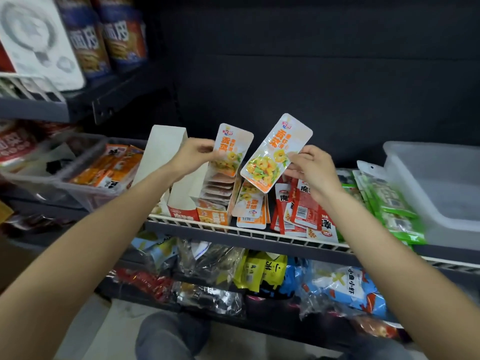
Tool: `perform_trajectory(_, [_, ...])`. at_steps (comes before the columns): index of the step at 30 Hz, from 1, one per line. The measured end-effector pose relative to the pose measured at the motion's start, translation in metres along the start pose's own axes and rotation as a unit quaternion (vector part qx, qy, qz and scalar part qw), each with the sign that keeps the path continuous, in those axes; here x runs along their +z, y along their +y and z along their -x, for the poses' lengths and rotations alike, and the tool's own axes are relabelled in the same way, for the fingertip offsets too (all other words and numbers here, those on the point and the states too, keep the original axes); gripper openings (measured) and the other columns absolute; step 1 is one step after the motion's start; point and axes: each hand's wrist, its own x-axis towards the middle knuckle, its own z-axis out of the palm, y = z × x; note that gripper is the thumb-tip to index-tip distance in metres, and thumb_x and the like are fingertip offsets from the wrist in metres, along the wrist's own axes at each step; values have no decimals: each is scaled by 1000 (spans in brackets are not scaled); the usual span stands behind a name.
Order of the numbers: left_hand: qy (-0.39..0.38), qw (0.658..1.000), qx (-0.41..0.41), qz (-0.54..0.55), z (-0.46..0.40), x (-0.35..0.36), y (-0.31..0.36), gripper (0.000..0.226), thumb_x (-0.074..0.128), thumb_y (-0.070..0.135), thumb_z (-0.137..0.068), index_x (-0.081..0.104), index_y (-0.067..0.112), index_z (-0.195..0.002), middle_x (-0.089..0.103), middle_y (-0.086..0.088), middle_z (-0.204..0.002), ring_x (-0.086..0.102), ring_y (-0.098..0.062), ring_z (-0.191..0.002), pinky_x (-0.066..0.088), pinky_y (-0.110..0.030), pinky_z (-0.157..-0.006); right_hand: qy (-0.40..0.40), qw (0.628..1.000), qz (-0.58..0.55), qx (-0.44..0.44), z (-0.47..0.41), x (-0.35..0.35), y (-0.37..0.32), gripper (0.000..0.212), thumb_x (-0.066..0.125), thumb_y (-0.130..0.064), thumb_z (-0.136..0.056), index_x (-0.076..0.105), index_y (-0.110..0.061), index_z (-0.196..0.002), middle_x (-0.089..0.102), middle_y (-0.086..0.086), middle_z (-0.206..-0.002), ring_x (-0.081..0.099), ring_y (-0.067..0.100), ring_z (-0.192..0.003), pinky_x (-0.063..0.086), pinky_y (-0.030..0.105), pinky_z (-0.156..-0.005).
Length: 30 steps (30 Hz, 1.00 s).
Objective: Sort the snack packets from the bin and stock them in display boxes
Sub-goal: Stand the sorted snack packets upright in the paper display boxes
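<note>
My left hand [193,155] pinches an orange-and-white snack packet [232,149] upright over the orange display box [214,215], which holds several like packets in a row. My right hand [310,168] pinches a second orange packet [275,153] by its lower right edge, tilted, in the air just right of the box. Loose orange packets [250,207] lean against the box's right side. Red packets [302,210] lie beside them, then green packets [389,203]. A red display box [181,206] with a tall white back flap stands left of the orange one.
A clear plastic bin [439,185] sits at the shelf's right end. Another clear bin [65,175] with orange packets stands at left. The shelf has a white wire front rail [259,236]. Bagged snacks fill the shelf below [259,274]; my knee [168,336] is underneath.
</note>
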Motion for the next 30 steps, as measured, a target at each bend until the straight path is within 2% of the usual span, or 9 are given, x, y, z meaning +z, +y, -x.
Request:
perform_trajectory(3, [-10, 1000, 16, -13, -4, 0, -5, 23, 68, 12, -85, 68, 8, -108, 69, 6, -102, 67, -5, -95, 52, -17, -83, 31, 999, -11, -16, -4, 5, -6, 2, 57, -7, -93, 55, -7, -94, 69, 6, -95, 70, 11, -77, 56, 19, -64])
perform_trajectory(5, [-1, 993, 30, -111, -4, -4, -18, 18, 70, 14, -83, 70, 13, -101, 68, 5, -105, 64, -12, -102, 50, -28, -91, 54, 998, -19, -31, -6, 10, -7, 6, 57, -7, -93, 53, -8, -89, 69, 7, -95, 69, 14, -82, 56, 19, -65])
perform_trajectory(8, [-22, 915, 128, -382, 2, -12, -36, 23, 70, 12, -80, 75, 27, -95, 60, 12, -125, 44, -21, -126, 31, -40, -104, 93, 994, -25, -56, -7, 20, -6, 13, 57, -8, -93, 50, -11, -83, 68, 6, -90, 69, 14, -83, 55, 18, -65])
perform_trajectory(11, [-112, 863, 90, -485, 13, -8, -40, 33, 61, 26, -87, 64, 39, -117, 30, 15, -151, 13, -18, -142, 7, -41, -109, 108, 991, -27, -75, -12, 34, -3, 12, 58, -8, -93, 50, -12, -84, 69, 9, -93, 70, 15, -88, 57, 22, -71])
perform_trajectory(15, [-154, 901, 10, -405, 28, -12, -34, 46, 52, 32, -94, 42, 42, -138, 14, 14, -156, 1, -12, -144, -3, -42, -113, 85, 985, 69, -136, -20, 58, -1, 14, 59, -10, -92, 50, -14, -83, 70, 11, -97, 69, 12, -88, 59, 26, -70])
perform_trajectory(23, [-55, 964, 22, -258, 56, -32, -30, 32, 59, 28, -92, 60, 26, -123, 56, 4, -129, 49, -12, -120, 37, -28, -101, 61, 945, 236, -216, -44, 94, 8, 7, 61, -15, -90, 57, -10, -93, 70, 2, -93, 69, 13, -79, 58, 36, -72])
perform_trajectory(25, [-36, 969, 16, -243, 58, -31, -32, 31, 60, 25, -91, 61, 22, -122, 58, 1, -126, 53, -12, -113, 42, -26, -95, 54, 906, 295, -300, -39, 94, 10, 7, 61, -14, -90, 58, -9, -94, 69, 1, -88, 66, 12, -75, 55, 28, -68])
perform_trajectory(28, [-25, 968, 13, -251, 57, -27, -35, 34, 62, 25, -90, 60, 19, -123, 60, 0, -125, 56, -12, -108, 46, -26, -91, -61, 778, 454, -431, -29, 92, 26, 6, 64, -8, -82, 62, -11, -87, 68, 1, -80, 65, 19, -72, 53, 32, -62])
perform_trajectory(30, [-36, 963, 9, -266, 57, -24, -36, 36, 64, 27, -89, 60, 20, -124, 61, 2, -124, 57, -12, -107, 47, -29, -92, -122, 707, 525, -458, -30, 91, 40, 8, 66, -5, -77, 68, -10, -83, 70, 6, -82, 66, 28, -83, 53, 38, -74])
